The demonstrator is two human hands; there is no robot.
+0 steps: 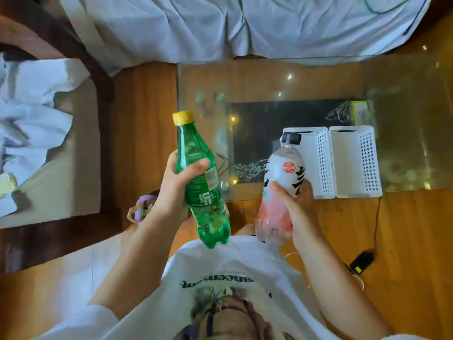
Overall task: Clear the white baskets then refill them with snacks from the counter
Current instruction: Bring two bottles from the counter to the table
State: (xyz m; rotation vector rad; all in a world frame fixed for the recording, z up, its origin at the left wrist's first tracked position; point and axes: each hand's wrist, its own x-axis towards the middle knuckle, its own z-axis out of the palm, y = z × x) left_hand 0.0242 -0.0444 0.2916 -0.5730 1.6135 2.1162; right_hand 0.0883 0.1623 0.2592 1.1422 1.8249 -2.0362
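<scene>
Wooden flooring ran under a low glass-topped bench (269, 77), with a rumpled pale bedsheet (220, 25) beyond it.

Both hands were clamped on drinks, held up in front of the person's white printed shirt (220, 273). The left hand (175, 190) gripped a green translucent plastic soda bottle with a yellow cap (198, 177) around its middle, fingers curled over the label, cap tilted up and away. The right hand (291, 204) gripped a white-and-pink sleeved plastic bottle with a black cap (285, 173) low on its body, thumb across the front, neck pointing away from the person.

Just beyond the right hand, two white perforated plastic baskets (331, 163) stood side by side on the near right part of the bench, touching or nearly so, their long axes running away from the person. No contents showed in either, though the view was from the side. The white bottle's cap overlapped the nearer basket's left corner in the picture, so the right hand was plainly the closer; the left sat well off to the other side.

Judged from this, the next move turned on reaching forward and rightward, laying each bottle along a basket's length.

A black cable and plug (362, 260) lay on the floor at right.
</scene>
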